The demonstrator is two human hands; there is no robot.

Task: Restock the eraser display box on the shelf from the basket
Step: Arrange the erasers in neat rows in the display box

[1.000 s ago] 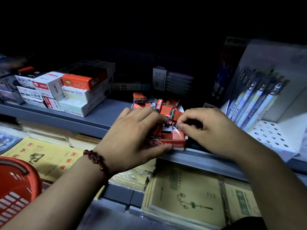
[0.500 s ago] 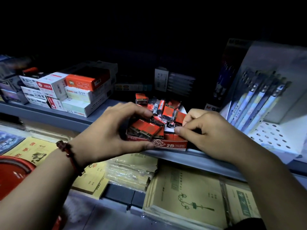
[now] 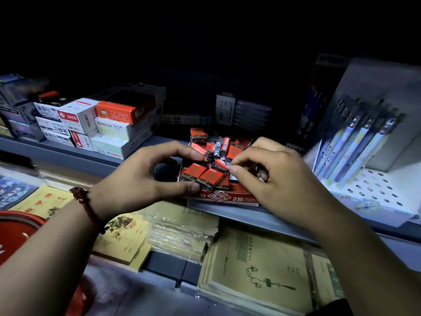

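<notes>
A red eraser display box (image 3: 237, 198) marked 2B sits at the front edge of the grey shelf (image 3: 68, 153). It holds a loose heap of red-wrapped erasers (image 3: 227, 147). My left hand (image 3: 145, 179) curls round the box's left side, thumb on its front lip and forefinger on an eraser at the top. Two erasers (image 3: 205, 176) lie flat at the front between those fingers. My right hand (image 3: 278, 176) pinches the end of one eraser (image 3: 222, 164) in the heap. The red basket (image 3: 16, 231) shows at the lower left edge.
Stacked white and orange boxes (image 3: 109, 126) stand on the shelf to the left. A white pen display rack (image 3: 364, 151) with several pens stands to the right. Yellow exercise books (image 3: 255, 267) lie on the lower shelf below. The back of the shelf is dark.
My left hand has lifted off the heap and opened into a curl round the box's left side, uncovering two flat erasers. My right hand has stayed pinched at the heap. The view has shifted right.
</notes>
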